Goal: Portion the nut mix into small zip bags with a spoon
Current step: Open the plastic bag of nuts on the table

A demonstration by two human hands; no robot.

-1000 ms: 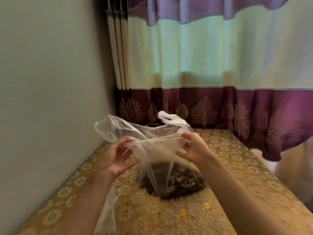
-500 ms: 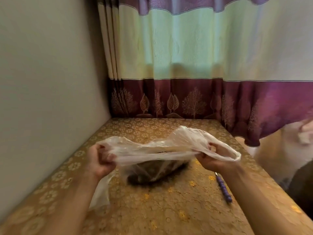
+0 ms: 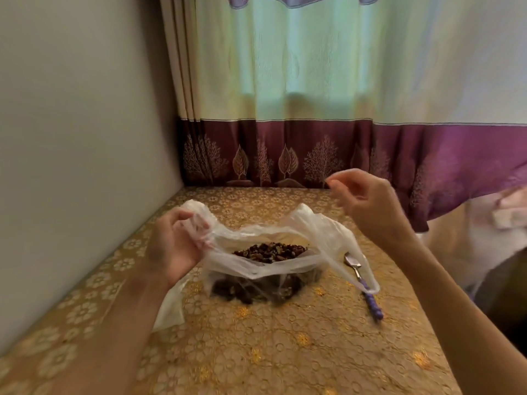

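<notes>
A thin clear plastic bag (image 3: 322, 232) sits open on the table, with the dark nut mix (image 3: 269, 252) showing through its mouth. My left hand (image 3: 174, 246) grips the bag's left rim, fingers curled round the plastic. My right hand (image 3: 368, 203) hovers above and to the right of the bag, fingers loosely curled, holding nothing. A metal spoon with a purple handle (image 3: 363, 283) lies on the table to the right of the bag, partly under the bag's loose handle loop. No small zip bags are in view.
The table (image 3: 285, 352) has a gold floral cloth and stands in a corner, with a grey wall (image 3: 71, 138) on the left and a cream and purple curtain (image 3: 313, 138) behind. White fabric (image 3: 510, 212) lies off the right edge.
My right hand has let go of the bag's right rim and risen above it. The bag's mouth has spread open, showing the nut mix. The spoon is now fully visible.
</notes>
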